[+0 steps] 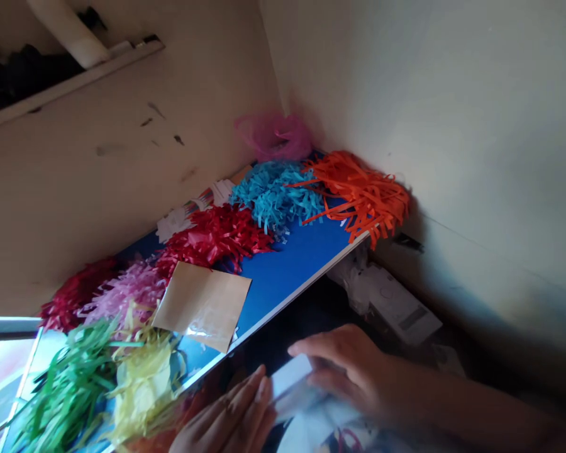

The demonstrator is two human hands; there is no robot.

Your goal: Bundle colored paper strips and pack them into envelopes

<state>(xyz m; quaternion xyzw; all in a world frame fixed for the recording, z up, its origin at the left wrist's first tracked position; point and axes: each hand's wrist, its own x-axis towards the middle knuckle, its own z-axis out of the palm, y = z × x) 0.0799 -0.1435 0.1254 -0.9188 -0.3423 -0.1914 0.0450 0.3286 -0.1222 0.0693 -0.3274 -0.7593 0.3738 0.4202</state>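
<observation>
A small white box-like thing (291, 376) is between my two hands, low in the frame and in front of the table edge. My right hand (353, 368) is closed round its right end, thumb and fingers curved over it. At its left side, my left hand (229, 412) presses against it with fingers close together. Below lies a blurred pale plastic bag or wrapping (318, 425) with some red and dark bits; its contents cannot be made out. A brown paper envelope (207, 302) with a clear shiny patch rests on the table near my left hand.
Piles of shredded paper in green (70, 384), yellow (144, 387), pink (127, 292), red (217, 236), blue (278, 192) and orange (358, 192) lie on a blue table (283, 267) against the wall. A white box (399, 302) stands below its right end. A shelf (75, 82) hangs upper left.
</observation>
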